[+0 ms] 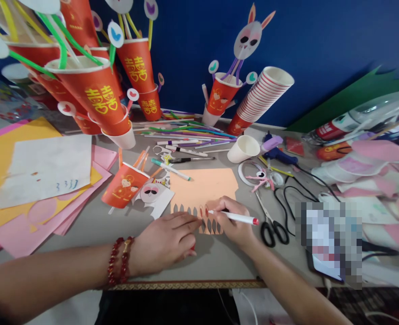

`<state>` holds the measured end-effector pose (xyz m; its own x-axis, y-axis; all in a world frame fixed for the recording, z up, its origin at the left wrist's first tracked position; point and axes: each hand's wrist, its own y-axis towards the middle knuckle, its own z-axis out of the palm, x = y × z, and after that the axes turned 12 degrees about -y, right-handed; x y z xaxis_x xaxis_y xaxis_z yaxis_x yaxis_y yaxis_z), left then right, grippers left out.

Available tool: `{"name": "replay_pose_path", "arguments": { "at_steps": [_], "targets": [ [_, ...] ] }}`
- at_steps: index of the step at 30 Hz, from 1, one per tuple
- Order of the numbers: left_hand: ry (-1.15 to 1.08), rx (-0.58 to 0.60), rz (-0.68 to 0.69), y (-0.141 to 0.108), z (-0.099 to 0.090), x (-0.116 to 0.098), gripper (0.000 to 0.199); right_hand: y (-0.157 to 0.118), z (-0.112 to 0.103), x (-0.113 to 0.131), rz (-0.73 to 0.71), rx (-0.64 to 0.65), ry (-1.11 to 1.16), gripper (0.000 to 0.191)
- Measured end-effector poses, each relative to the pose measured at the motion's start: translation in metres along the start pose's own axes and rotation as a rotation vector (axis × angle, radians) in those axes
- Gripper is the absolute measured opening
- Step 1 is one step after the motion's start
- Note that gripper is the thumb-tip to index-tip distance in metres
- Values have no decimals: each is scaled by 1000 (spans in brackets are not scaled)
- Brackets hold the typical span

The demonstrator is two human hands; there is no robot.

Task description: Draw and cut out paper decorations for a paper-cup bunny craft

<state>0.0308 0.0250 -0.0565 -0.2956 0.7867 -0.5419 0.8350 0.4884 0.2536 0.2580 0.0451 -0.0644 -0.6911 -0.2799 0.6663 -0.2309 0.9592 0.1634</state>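
One peach sheet [208,187] lies flat on the gray tabletop [84,225], and a strip of that surface shows between it and the patterned front edge [186,285]. Scissors [269,219] lie just right of the sheet, limiting room there; a green marker [174,170] overlaps its back left corner.

Left of the sheet, a red cup [121,187] leans over with orange straws [139,160] standing out of its mouth. Behind the sheet's back right corner sits a white cup [242,152], and farther behind it a tilted stack of nested cups [257,101]. Well behind and left of the sheet, a tall cup [98,90] carries green straws [62,45].

The left hand [167,241] lies palm down over the sheet's front left part, fingers stretched rightward; a bit of red shows under it, and I cannot tell whether its grip holds that. The right hand [231,221] comes in from the sheet's front right, its grip pinched narrow around a white marker [240,217], tip at reddish ovals on the sheet.
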Motion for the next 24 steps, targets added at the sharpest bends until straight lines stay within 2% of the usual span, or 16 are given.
{"name": "replay_pose_path", "arguments": {
  "at_steps": [24],
  "targets": [
    [6, -11, 2, -1, 1, 1, 19, -1, 1, -2, -10, -10, -22, 18]
  ]
}}
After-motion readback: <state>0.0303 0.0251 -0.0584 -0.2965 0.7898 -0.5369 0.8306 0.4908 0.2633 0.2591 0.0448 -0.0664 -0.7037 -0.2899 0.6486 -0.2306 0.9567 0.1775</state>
